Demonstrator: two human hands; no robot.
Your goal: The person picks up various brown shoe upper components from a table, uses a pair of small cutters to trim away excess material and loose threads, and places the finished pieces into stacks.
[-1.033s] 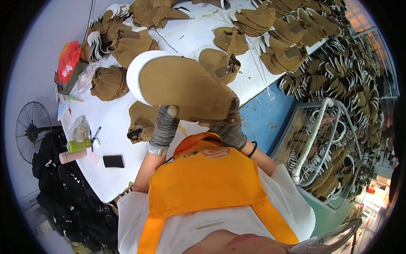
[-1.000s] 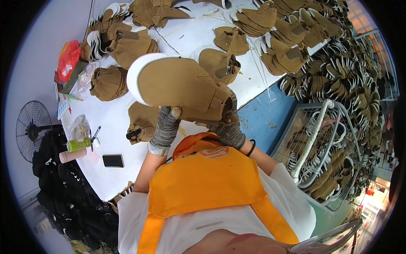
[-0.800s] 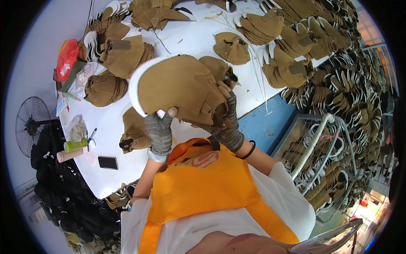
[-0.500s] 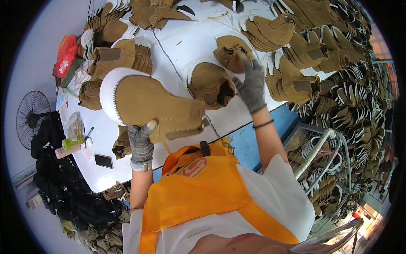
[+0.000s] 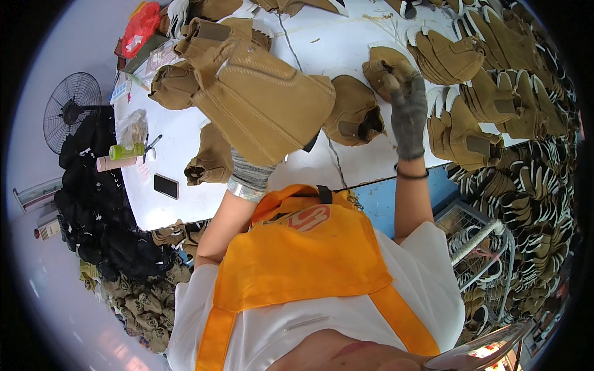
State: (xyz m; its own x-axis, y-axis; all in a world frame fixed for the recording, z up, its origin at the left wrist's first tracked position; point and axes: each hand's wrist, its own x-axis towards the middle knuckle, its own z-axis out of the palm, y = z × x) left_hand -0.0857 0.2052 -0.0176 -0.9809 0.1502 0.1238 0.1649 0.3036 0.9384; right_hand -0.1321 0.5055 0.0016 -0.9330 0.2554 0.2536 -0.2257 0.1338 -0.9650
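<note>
My left hand (image 5: 250,172), in a grey knit glove, holds up a large brown boot upper (image 5: 266,102) with stitched seams. The upper hides most of that hand's fingers. Farther right, my gloved right hand (image 5: 408,123) is at a smaller brown boot upper (image 5: 387,62) on the white table. Its thumb and fingers curl at the opening and right edge of that piece. Between my hands another brown upper (image 5: 352,108) lies with its opening to the right. One more upper (image 5: 213,154) rests on the table left of my left wrist.
Stacked brown uppers (image 5: 445,55) with white edges line the table's right side. A phone (image 5: 166,186), a green-topped bottle (image 5: 125,151) and a red bag (image 5: 141,28) are at the left. A fan (image 5: 72,111) stands beyond that edge. A wire cart (image 5: 479,247) is near my right elbow.
The held upper has turned, its white rim no longer showing, and now tilts over the table. My right hand has closed in on the smaller upper. The whole view has shifted.
</note>
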